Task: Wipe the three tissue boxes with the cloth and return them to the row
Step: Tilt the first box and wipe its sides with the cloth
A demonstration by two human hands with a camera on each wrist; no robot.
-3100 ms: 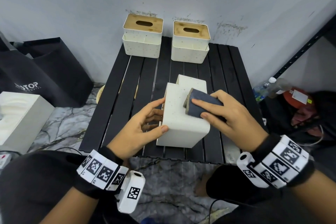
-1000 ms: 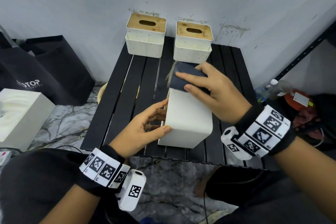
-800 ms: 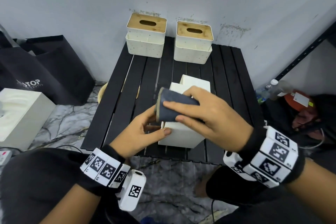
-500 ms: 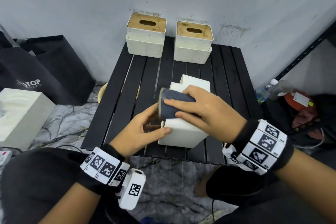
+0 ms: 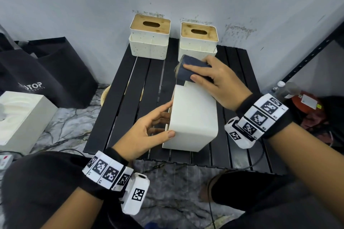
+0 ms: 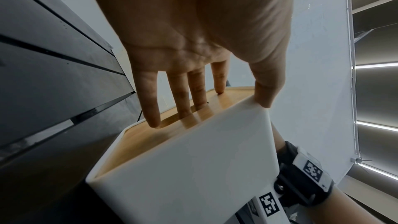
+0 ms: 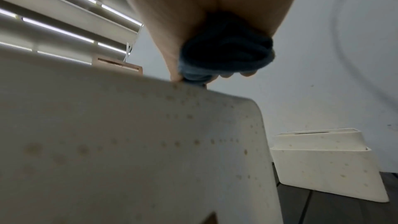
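A white tissue box point(image 5: 193, 117) lies on its side at the middle front of the black slatted table point(image 5: 130, 89), wooden lid facing left. My left hand point(image 5: 163, 119) steadies it: straight fingers point(image 6: 178, 101) press on the lid and the thumb rests on the upper white face point(image 6: 193, 168). My right hand point(image 5: 191, 73) grips a folded dark blue cloth point(image 5: 188, 69) at the box's far end, the cloth point(image 7: 224, 52) bunched in the right hand point(image 7: 206, 74) above the speckled box wall point(image 7: 129, 142). Two more wooden-lidded tissue boxes point(image 5: 149, 42) point(image 5: 198, 44) stand upright at the back.
The grey wall runs right behind the back boxes. A black bag point(image 5: 46, 72) and a white carton point(image 5: 20, 117) sit on the floor to the left. A bottle point(image 5: 284, 89), a red object point(image 5: 305, 102) and a dark shelf post point(image 5: 307, 57) are on the right.
My right hand has slid the cloth along the box's upper face from the near left part to its far end. The left hand and the box have stayed put.
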